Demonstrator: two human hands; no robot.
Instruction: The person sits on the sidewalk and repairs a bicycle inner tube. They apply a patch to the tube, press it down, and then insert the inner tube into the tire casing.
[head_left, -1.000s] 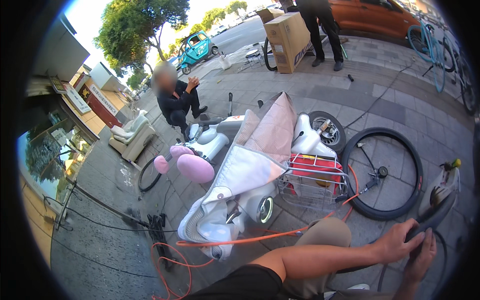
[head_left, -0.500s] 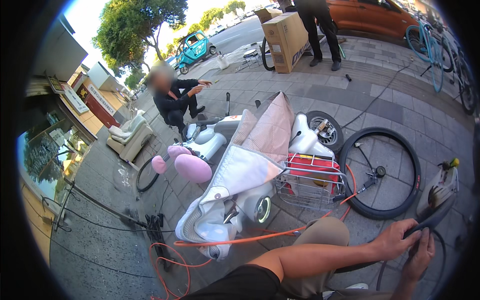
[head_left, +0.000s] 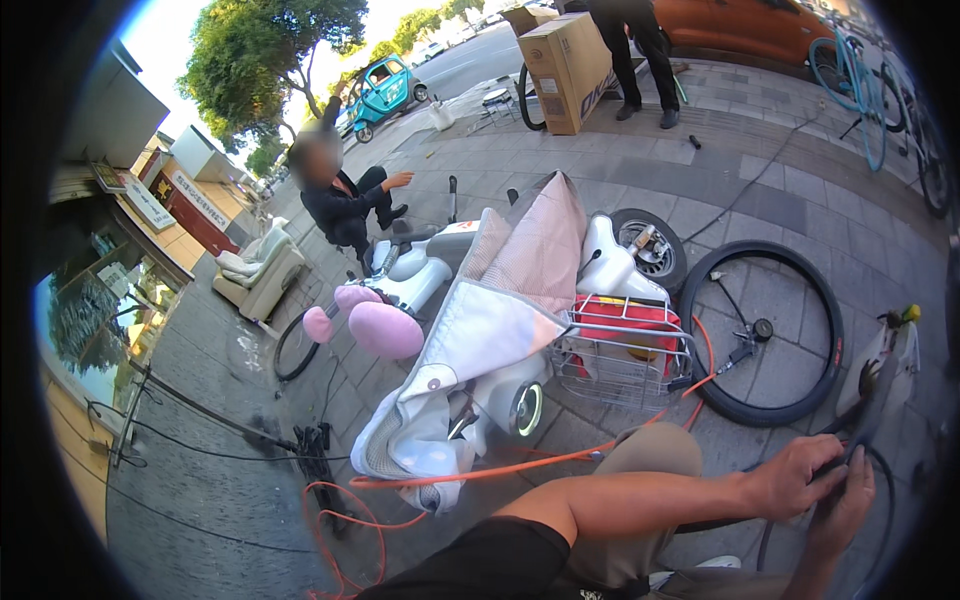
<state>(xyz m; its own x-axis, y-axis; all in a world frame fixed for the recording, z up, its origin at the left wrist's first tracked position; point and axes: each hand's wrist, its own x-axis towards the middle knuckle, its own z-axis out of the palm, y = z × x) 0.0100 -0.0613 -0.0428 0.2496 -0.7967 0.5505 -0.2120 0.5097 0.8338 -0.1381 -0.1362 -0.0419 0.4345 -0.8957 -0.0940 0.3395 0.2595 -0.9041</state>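
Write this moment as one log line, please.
left hand: gripping black rubber piece | right hand: gripping same piece | nearby: tyre, wire basket, orange hose

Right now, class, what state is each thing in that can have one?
Left hand: closed on black rubber.
Right hand: closed on black rubber.
Loose tyre: lying flat.
Quilted cover: draped over scooter.
Wire basket: holding something red.
Cardboard box: standing upright.
Orange hose: partly looped.

Soft, shadeless daylight covers the pavement [head_left: 750,190], while the sky [head_left: 165,48] at the upper left burns out to near white. The shop window [head_left: 92,325] carries bright reflections and the ring-shaped lamp [head_left: 535,409] glows pale. Straight edges bow toward the black round border, and a blur smears the crouching person's head [head_left: 318,158].
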